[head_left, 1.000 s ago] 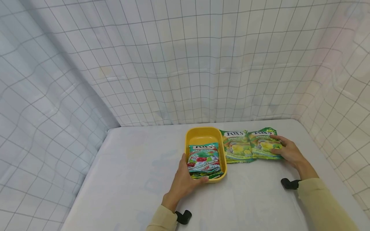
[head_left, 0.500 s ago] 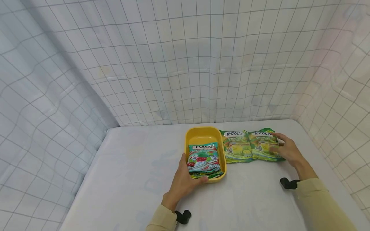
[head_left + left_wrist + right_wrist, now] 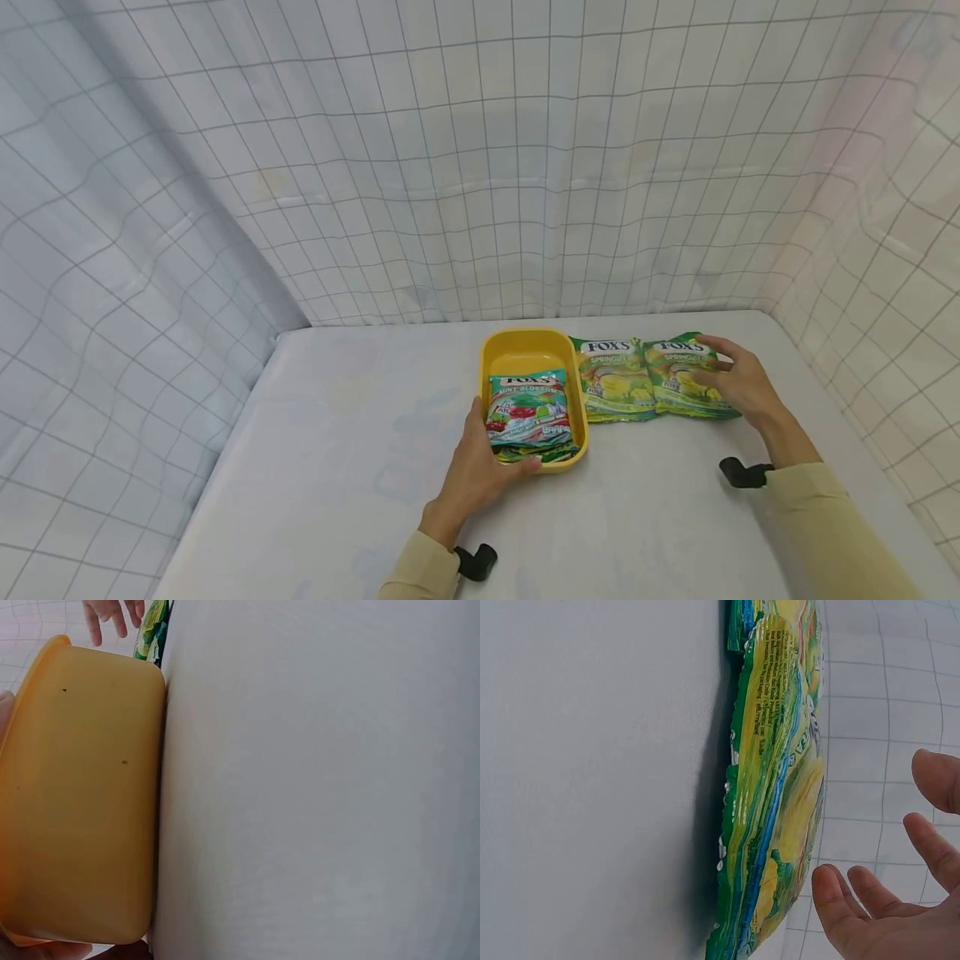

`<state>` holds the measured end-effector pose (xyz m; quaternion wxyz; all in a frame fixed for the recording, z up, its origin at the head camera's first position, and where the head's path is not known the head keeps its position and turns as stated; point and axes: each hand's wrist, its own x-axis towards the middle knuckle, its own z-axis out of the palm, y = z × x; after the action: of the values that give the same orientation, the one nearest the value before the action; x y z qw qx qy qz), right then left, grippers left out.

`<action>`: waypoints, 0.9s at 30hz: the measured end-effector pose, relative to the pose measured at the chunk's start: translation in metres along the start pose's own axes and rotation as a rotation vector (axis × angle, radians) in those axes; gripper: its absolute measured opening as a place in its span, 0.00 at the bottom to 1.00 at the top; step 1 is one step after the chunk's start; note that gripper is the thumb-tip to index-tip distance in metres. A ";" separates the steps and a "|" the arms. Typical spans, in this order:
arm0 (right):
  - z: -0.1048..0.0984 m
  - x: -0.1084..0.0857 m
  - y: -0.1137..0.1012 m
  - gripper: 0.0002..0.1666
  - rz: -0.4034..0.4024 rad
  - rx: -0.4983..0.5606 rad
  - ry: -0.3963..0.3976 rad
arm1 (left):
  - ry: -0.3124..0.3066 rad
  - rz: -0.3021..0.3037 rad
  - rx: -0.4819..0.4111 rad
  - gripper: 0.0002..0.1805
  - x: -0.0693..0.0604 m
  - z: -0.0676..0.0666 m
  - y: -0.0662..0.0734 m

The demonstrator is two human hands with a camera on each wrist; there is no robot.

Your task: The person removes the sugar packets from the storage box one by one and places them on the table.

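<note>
Reaching, prob.: L hand [image 3: 480, 473] clamped on yellow oblong plastic tub [image 3: 517, 365], R hand [image 3: 742, 385] spread above rightmost green-yellow plastic packet [image 3: 677, 382], pinch likely needed next

Teal packet [image 3: 527, 414] reads FOX'S MINT BLOSSOM; two green packets [image 3: 615, 385] [image 3: 675, 385], FOX'S SPRING.

The left sleeve [image 3: 422, 568], at the bottom centre of the head view, is plain pale-yellow cloth ending near the wrist. The right sleeve [image 3: 832, 517], at lower right, matches it, lightly creased towards the cuff. Beside each cuff sits a matt black wrist camera, left [image 3: 480, 562] and right [image 3: 738, 473], with a stubby, rounded, bent body. Both hands [image 3: 474, 479] [image 3: 742, 383] are bare.
</note>
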<state>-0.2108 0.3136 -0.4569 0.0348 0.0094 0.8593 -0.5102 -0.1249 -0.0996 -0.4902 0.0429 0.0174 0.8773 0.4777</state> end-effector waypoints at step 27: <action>0.021 -0.010 -0.039 0.45 -0.017 0.085 -0.030 | -0.003 0.002 0.015 0.74 -0.002 -0.001 -0.001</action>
<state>-0.2017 0.2769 -0.4317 0.0432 -0.0040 0.8364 -0.5464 -0.1234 -0.1008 -0.4903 0.0435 0.0195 0.8808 0.4710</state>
